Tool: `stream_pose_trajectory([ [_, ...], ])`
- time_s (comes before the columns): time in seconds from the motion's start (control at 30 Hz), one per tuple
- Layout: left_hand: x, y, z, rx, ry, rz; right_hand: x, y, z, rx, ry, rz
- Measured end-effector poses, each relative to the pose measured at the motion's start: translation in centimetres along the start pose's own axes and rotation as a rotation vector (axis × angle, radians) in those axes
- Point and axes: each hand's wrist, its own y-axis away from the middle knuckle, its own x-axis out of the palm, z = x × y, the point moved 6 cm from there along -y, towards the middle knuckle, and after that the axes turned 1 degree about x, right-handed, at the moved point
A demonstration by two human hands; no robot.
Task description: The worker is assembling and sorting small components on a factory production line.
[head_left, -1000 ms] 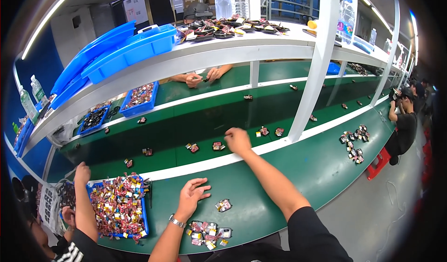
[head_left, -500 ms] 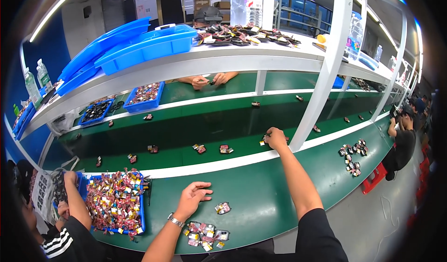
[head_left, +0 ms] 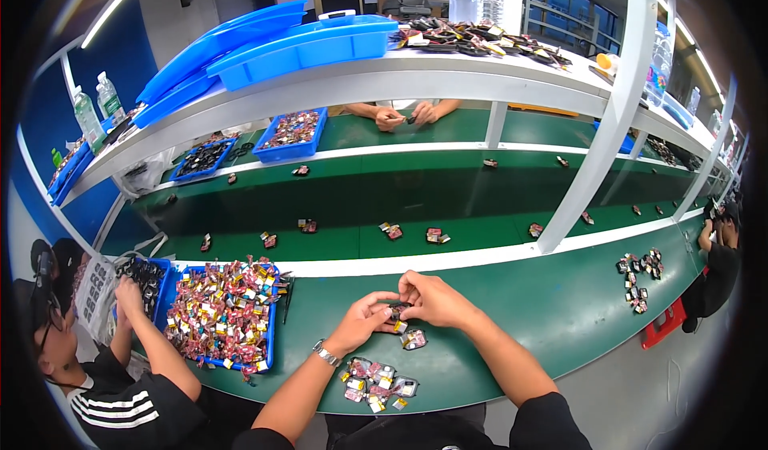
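Note:
Both my hands meet above the green bench, over one small electronic unit (head_left: 397, 314) with a black case, red wiring and a white-and-yellow part. My left hand (head_left: 366, 322), a metal watch at its wrist, grips the unit from the left. From the right, my right hand (head_left: 436, 300) pinches its upper edge; some fingertips hide part of it. Just below lies a similar unit (head_left: 414, 339) on the bench. Nearer to me, a cluster of such units (head_left: 374, 382) lies between my forearms.
A blue bin (head_left: 274, 322) heaped with wired parts stands left, beside a co-worker's hands (head_left: 128, 298). Past the white rail (head_left: 336, 268), a green belt (head_left: 336, 242) carries spaced units. A white post (head_left: 600, 122) rises right. Another person's hands (head_left: 404, 116) work across.
My right hand has come back from the belt to my left hand, bringing a unit. My left hand, earlier open above the bench, now grips it too. The view has shifted.

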Motion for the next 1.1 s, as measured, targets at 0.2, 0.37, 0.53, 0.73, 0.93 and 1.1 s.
stream_pose_trajectory([
  [0.2,-1.7,0.0,0.4,0.052,0.096,-0.180,1.4,1.5,1.9,-0.498,0.482,-0.488],
  [0.37,-1.9,0.0,0.4,0.090,0.086,-0.243,2.3,1.2,1.4,-0.397,0.571,-0.546],
  [0.53,-1.9,0.0,0.4,0.097,0.057,-0.260,2.3,0.4,0.5,-0.390,0.274,-0.393],
  [0.73,-1.8,-0.2,0.4,0.098,0.052,-0.240,2.1,0.3,-0.8,-0.284,0.225,-0.287],
  [0.93,-2.4,-0.2,0.7,0.090,0.130,-0.211,2.4,0.5,-0.6,-0.263,0.247,-0.284],
  [1.1,-2.1,0.0,-0.2,0.060,-0.147,-0.152,2.5,0.6,-0.5,-0.307,0.233,-0.196],
])
